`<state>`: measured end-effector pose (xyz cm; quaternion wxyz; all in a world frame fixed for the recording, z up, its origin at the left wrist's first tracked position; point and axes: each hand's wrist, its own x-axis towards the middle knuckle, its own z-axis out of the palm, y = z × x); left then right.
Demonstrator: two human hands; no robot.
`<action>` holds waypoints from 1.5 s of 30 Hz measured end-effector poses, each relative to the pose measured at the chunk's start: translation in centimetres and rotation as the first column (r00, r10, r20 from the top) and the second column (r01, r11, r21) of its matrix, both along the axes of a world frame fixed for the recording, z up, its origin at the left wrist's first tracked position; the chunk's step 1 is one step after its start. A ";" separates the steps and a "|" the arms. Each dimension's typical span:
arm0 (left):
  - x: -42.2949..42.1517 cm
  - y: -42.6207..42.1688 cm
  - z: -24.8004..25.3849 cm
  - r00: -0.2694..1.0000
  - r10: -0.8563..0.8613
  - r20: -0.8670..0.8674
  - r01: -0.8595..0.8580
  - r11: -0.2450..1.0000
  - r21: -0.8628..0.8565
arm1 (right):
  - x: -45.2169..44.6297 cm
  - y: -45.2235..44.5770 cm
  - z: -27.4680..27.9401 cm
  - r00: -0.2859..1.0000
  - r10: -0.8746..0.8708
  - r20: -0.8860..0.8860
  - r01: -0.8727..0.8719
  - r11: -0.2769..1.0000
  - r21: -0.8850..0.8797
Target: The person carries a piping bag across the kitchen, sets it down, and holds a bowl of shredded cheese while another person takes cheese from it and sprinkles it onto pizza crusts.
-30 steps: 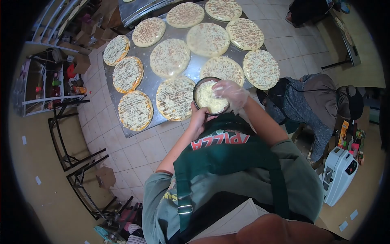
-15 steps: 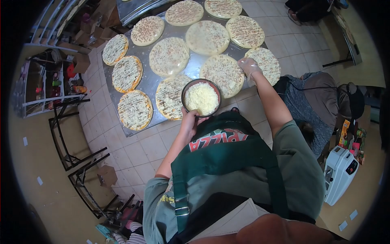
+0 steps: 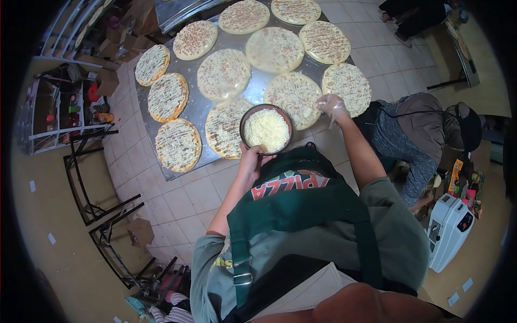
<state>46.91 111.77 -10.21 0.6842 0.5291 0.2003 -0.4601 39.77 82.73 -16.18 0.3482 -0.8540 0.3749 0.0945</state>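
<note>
My left hand grips the near rim of a dark round bowl, which holds pale grated cheese. The bowl overlaps the edge of a topped pizza beneath it. In a clear plastic glove, my right hand hangs between a pizza and the rightmost pizza. Its fingers are bent together, and whatever they may hold is too small to make out.
Several more pizzas lie on the metal table. A co-worker bends over at the right, near a grey-white machine. Black metal frames and a cardboard box stand at the left.
My right hand left the bowl, reached the rightmost pizzas, then dropped slightly nearer to me. The bowl shifted left in my left hand. The co-worker's head and arm moved.
</note>
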 end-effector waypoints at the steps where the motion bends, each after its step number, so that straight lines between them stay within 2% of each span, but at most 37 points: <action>1: 0.0 -0.2 0.1 1.000 -0.002 0.000 0.002 1.000 0.000 | -0.7 0.2 -0.6 0.991 -0.002 0.135 -0.006 0.998 0.063; 2: 0.0 -0.4 0.3 1.000 0.007 -0.008 -0.007 1.000 0.012 | -1.1 0.5 -0.8 0.991 -0.005 0.135 -0.004 0.998 0.063; 4: 0.1 -0.6 0.4 1.000 0.013 -0.015 -0.013 1.000 0.024 | -1.8 0.9 -1.0 0.993 0.054 0.103 -0.049 0.998 -0.046; 8: 0.3 -1.3 0.6 1.000 -0.007 0.023 0.007 1.000 -0.007 | -1.9 1.1 -1.5 0.995 0.006 0.100 0.000 0.998 -0.061; 10: 0.4 -1.8 0.5 0.999 -0.019 0.028 0.019 1.000 -0.003 | -1.9 1.2 -2.5 0.929 -0.045 0.369 0.063 0.997 -0.038; 11: 0.4 -2.1 0.2 0.999 -0.021 0.027 0.021 1.000 -0.001 | -1.7 1.2 -2.1 0.929 -0.049 0.368 0.067 0.997 -0.036; 13: 0.5 -2.8 0.3 0.999 -0.025 0.027 0.024 1.000 0.003 | -0.8 1.2 -0.2 0.999 -0.009 0.041 0.021 0.949 -0.313; 14: 0.5 -3.2 0.6 1.000 -0.021 0.023 0.021 1.000 0.013 | -0.6 1.1 0.4 0.999 -0.011 0.043 0.023 0.950 -0.310; 16: 0.6 -4.3 0.7 1.000 -0.013 0.023 0.012 1.000 0.023 | -0.2 1.1 1.8 0.953 -0.083 0.291 0.062 0.995 0.081; 17: 0.6 -4.9 0.8 0.999 -0.022 0.033 0.021 0.999 0.031 | 0.3 1.3 3.1 0.952 -0.082 0.295 0.060 0.995 0.083; 18: 0.6 -5.5 0.8 0.999 -0.031 0.043 0.029 0.999 0.039 | 1.0 1.7 4.6 0.921 0.000 0.390 -0.120 0.951 0.285; 19: 0.5 -6.0 0.6 0.998 -0.030 0.048 0.028 0.999 0.040 | 1.6 2.4 5.7 0.868 0.053 0.494 -0.307 0.839 0.449; 21: 0.4 -7.3 0.2 0.982 -0.112 0.152 0.105 0.993 0.054 | 3.0 4.6 7.0 0.859 0.234 0.456 -0.355 0.913 0.202; 22: 0.5 -8.1 0.7 0.981 -0.109 0.161 0.102 0.993 0.050 | 4.0 5.0 8.0 0.793 0.511 0.333 -0.464 0.860 -0.215; 23: 0.6 -8.9 1.4 0.979 -0.161 0.122 0.153 0.986 0.069 | 4.9 5.4 8.9 0.831 0.529 0.172 -0.520 0.849 -0.098; 24: 0.8 -9.6 2.3 0.974 -0.212 0.081 0.205 0.975 0.088 | 4.9 5.8 8.3 0.783 0.588 0.205 -0.553 0.808 -0.203; 27: 2.1 -11.2 1.9 0.978 -0.194 0.084 0.187 0.979 0.078 | 5.5 5.2 8.2 0.745 0.646 0.168 -0.613 0.762 -0.210; 29: 2.7 -12.2 1.5 0.984 -0.171 0.049 0.168 0.984 0.062 | 6.0 3.5 9.5 0.540 0.838 -0.072 -0.841 0.540 -0.034; 30: 3.0 -13.0 1.7 0.985 -0.165 0.056 0.161 0.985 0.064 | 6.2 2.6 9.4 0.535 0.842 -0.068 -0.845 0.534 -0.040; 32: 3.4 -14.6 1.8 0.982 -0.142 0.124 0.133 0.988 0.078 | 6.1 0.9 8.6 0.679 0.735 -0.001 -0.698 0.644 -0.313; 34: 3.8 -16.5 1.7 0.984 -0.141 0.112 0.133 0.988 0.078 | 6.6 -0.5 8.1 0.700 0.712 0.056 -0.661 0.676 -0.324; 36: 4.1 -18.3 1.5 0.984 -0.160 0.078 0.154 0.985 0.076 | 7.4 -2.0 8.0 0.665 0.744 0.065 -0.732 0.667 -0.138; 37: 4.3 -19.1 1.5 0.982 -0.177 0.064 0.174 0.983 0.054 | 7.8 -2.7 7.9 0.662 0.747 0.068 -0.735 0.664 -0.136; 39: 4.5 -21.1 2.3 0.986 -0.162 0.039 0.160 0.985 0.065 | 8.8 -4.4 7.3 0.662 0.742 0.106 -0.750 0.656 0.089; 40: 4.5 -22.0 2.5 0.988 -0.152 0.016 0.150 0.986 0.072 | 9.0 -5.4 7.0 0.661 0.743 0.108 -0.750 0.654 0.094; 42: 4.9 -23.4 2.0 0.990 -0.139 -0.008 0.139 0.986 0.093 | 9.1 -8.1 6.2 0.760 0.587 0.279 -0.643 0.744 0.183; 44: 5.4 -24.5 1.2 0.992 -0.110 -0.065 0.116 0.989 0.092 | 9.2 -10.3 6.4 0.764 0.553 0.332 -0.622 0.769 0.151; 45: 5.6 -24.8 1.1 0.991 -0.129 -0.043 0.132 0.988 0.074 | 9.4 -11.4 7.3 0.855 0.342 0.389 -0.501 0.739 0.451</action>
